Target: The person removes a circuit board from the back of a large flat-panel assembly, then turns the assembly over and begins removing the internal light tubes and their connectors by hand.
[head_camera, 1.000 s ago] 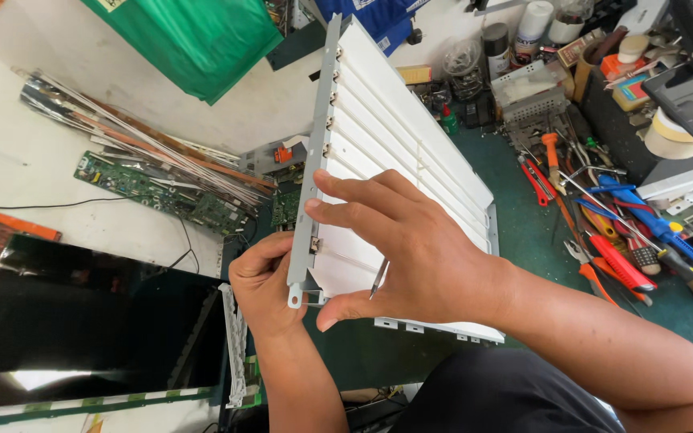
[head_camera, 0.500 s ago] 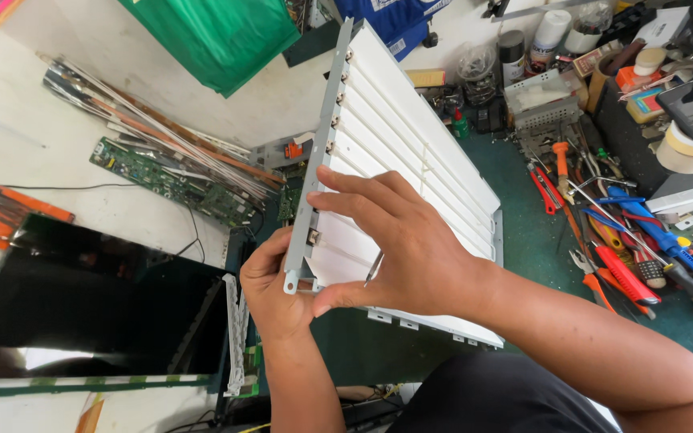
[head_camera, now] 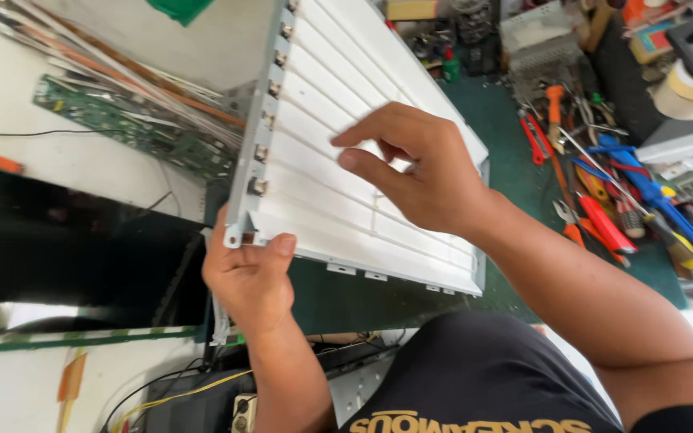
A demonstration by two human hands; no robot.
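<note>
Head view: our left hand (head_camera: 252, 269) grips the stiff, light-looking white panel's (head_camera: 338, 160) metal corner; right hand (head_camera: 423, 172) rests half-open on it.

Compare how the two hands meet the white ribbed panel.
The left hand grips the panel at its near corner, thumb on the face and fingers behind the metal edge; the right hand grips nothing. The left is closed around the frame; the right is open, its fingers spread and lying over the panel's middle. The left sits low at the edge, the right higher up. Both are bare.
</note>
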